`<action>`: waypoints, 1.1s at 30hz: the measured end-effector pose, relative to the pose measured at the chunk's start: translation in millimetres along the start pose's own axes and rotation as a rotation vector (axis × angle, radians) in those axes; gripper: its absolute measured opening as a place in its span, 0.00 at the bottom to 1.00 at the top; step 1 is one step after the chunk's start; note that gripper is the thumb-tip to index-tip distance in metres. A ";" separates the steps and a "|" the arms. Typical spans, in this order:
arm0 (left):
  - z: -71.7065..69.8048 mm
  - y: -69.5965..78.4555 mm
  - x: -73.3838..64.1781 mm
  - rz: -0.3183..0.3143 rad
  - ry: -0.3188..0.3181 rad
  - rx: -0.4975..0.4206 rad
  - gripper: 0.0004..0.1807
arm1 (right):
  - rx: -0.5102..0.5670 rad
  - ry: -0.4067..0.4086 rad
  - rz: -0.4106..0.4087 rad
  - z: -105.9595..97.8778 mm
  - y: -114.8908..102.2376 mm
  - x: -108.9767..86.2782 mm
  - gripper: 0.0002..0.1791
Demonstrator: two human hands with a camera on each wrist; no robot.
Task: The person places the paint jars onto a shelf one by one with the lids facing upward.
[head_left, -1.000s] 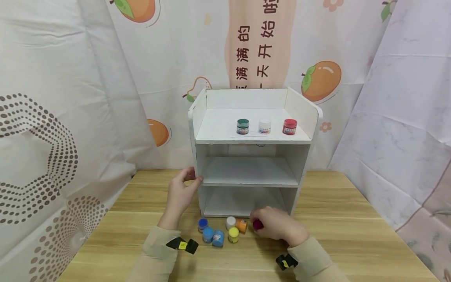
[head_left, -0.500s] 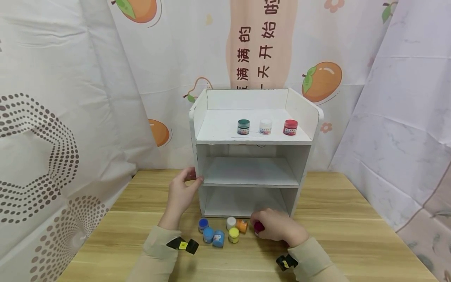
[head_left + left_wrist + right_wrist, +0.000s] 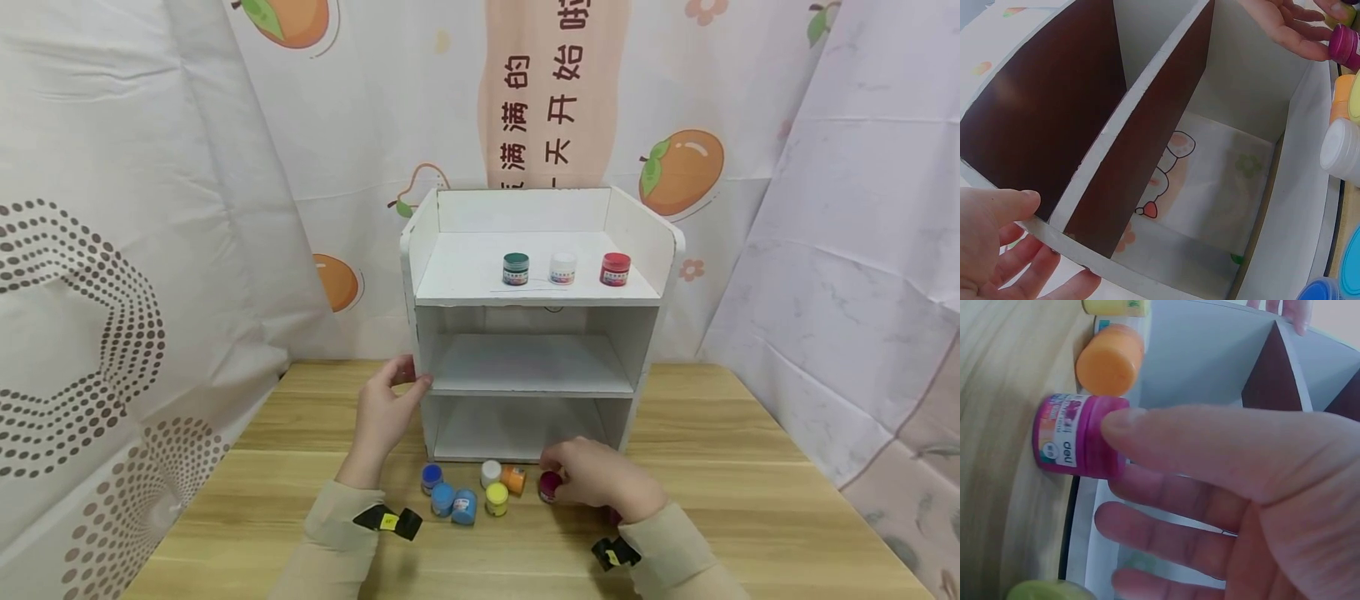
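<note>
Held the left wall of the rack [image 3: 534, 365] with the left hand [image 3: 386, 408], at 8 o'clock from the rack's middle in the head view, presumably to steady it. Pinched that wall, thumb on one face, other fingers slightly spread on the opposite face.

Pinched the magenta jar [image 3: 548, 487] between thumb and index with the right hand [image 3: 600, 475], at 6 o'clock on the worktop [image 3: 705, 467], just before the rack's foot. Probably chose the lid as the easiest part to reach. Fanned the remaining right fingers apart.

Counted three jars on the rack's top: green jar [image 3: 515, 269] at 11, top white jar [image 3: 562, 269] at 1, red jar [image 3: 615, 269] at 2. Stood apart, labels forward, likely for easy reading.

Counted six more on the worktop: navy jar [image 3: 432, 477], upright blue jar [image 3: 442, 498] and tipped blue jar [image 3: 464, 507] at 7; low white jar [image 3: 491, 473], yellow jar [image 3: 497, 499] and orange jar [image 3: 513, 479] between 6 and 7. Looked scattered rather than arranged, with orange also tipped.

Noted an olive lid [image 3: 1050, 591] at 7 o'clock in the right wrist view and a purplish bit [image 3: 612, 516] under the right wrist; could not tell one jar from two there.
</note>
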State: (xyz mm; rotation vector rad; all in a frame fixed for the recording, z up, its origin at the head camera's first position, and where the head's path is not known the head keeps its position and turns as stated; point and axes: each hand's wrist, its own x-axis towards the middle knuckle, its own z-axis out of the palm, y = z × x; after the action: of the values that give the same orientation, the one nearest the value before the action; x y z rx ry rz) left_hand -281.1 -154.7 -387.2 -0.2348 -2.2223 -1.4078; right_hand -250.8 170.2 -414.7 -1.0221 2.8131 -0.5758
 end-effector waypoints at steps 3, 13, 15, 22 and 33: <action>-0.3 0.5 -0.4 -0.002 0.001 -0.001 0.22 | -0.015 0.007 -0.006 2.0 1.5 1.4 0.10; -0.5 1.4 -0.1 -0.003 0.002 -0.014 0.21 | -0.057 0.025 -0.021 4.7 4.4 3.2 0.10; -0.7 1.3 -0.3 -0.007 0.002 -0.020 0.21 | -0.057 0.022 -0.020 5.1 4.6 3.8 0.10; -0.1 -0.3 0.0 -0.003 0.002 -0.016 0.20 | -0.041 0.018 -0.018 6.1 4.9 5.3 0.10; -0.6 0.9 0.2 0.012 0.002 -0.014 0.20 | -0.137 0.059 0.072 5.8 -0.5 4.1 0.13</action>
State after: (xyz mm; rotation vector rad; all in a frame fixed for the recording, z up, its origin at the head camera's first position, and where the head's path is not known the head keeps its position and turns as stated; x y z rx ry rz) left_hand -280.7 -154.8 -386.2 -0.2507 -2.2064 -1.4165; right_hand -252.4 165.4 -419.7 -0.9358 2.9624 -0.4169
